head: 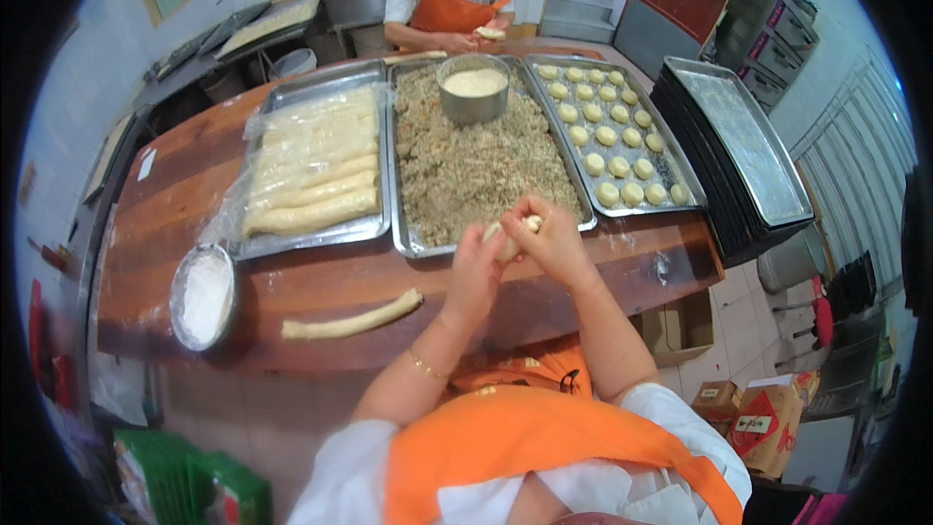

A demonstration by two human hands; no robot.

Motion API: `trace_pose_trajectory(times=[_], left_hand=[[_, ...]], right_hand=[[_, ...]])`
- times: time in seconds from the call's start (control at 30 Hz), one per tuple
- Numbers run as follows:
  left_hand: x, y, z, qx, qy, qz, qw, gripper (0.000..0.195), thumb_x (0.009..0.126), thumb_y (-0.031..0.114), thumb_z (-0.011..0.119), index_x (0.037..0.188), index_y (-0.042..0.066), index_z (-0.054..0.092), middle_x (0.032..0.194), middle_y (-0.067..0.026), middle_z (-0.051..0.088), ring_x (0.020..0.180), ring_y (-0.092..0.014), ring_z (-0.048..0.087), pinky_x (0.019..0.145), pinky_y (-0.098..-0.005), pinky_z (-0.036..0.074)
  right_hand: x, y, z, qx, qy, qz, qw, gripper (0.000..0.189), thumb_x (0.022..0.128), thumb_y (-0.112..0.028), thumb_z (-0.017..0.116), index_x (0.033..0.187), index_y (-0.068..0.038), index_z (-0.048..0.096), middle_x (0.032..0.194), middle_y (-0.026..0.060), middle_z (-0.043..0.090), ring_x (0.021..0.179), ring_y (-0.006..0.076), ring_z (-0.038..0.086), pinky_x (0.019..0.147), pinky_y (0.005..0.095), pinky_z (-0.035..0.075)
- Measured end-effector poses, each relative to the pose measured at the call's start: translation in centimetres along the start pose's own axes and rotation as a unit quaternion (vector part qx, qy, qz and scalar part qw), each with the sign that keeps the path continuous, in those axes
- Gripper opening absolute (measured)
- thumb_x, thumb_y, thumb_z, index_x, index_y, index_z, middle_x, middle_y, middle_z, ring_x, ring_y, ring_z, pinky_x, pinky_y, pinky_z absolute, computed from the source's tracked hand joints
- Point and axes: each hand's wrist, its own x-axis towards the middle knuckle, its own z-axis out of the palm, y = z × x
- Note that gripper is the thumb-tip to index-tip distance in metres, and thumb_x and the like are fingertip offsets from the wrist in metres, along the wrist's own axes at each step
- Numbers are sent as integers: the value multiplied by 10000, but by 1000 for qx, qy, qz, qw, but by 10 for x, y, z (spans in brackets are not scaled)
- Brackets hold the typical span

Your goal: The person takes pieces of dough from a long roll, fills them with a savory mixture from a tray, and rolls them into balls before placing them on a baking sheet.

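Above the near edge of the filling tray, my left hand (pixel 477 262) cups a pale piece of dough (pixel 508 249). My right hand (pixel 547 237) closes over the top of the same piece, and a small knob of dough pokes out between its fingers. Crumbly brown filling (pixel 474 168) covers the metal tray (pixel 419 251) just beyond both hands. Toward the left on the wooden table (pixel 452 321) lies a short dough rope (pixel 353 319). Rows of round dough pieces (pixel 618 166) sit on the tray at the right. How far the held dough is closed is hidden by my fingers.
A round metal tin (pixel 474 91) of pale crumbs stands in the filling. Thick dough rolls (pixel 313 211) lie partly under plastic film on the left tray. A bowl of flour (pixel 205 297) is at the left edge. Stacked trays (pixel 736 138) rise at right. A co-worker (pixel 452 7) handles dough opposite.
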Motion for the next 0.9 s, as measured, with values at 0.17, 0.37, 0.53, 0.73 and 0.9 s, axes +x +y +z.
trace_pose_trajectory(times=[0.17,0.37,0.53,0.73,0.9], left_hand=[[-1,5,-12,-14,-19,3,1000,274,1063,250,475,1258,59,451,1060,-90,603,823,-181,600,704,-298,502],[-2,18,-6,-104,-20,-55,993,343,1090,329,398,1280,54,471,1064,-86,603,735,-162,567,632,-276,467],[-1,12,-27,40,-22,-37,998,383,1091,360,375,1289,45,469,1074,-89,602,757,-147,565,616,-270,451],[0,14,-21,-34,16,-50,998,377,1091,402,373,1185,62,504,976,-70,615,652,-120,540,524,-230,406],[-4,17,-27,65,21,-30,997,385,1090,418,374,1089,72,540,864,-55,614,567,-111,513,456,-219,358]], right_hand=[[2,10,-11,69,-69,10,995,202,929,-198,692,929,-11,617,811,16,635,683,63,588,587,241,492],[2,3,-19,84,-113,18,990,156,915,-140,674,971,-10,608,820,8,614,687,57,569,603,230,480],[4,-2,-18,32,-118,-22,992,133,883,-110,695,949,-12,635,822,24,636,704,73,565,622,262,465],[3,-2,-13,-32,-126,-84,988,112,871,-92,703,941,-26,646,830,36,625,734,106,554,643,264,453],[2,-10,-12,-56,-125,-119,983,103,840,-52,704,919,-29,642,827,59,628,710,143,570,641,292,463]])
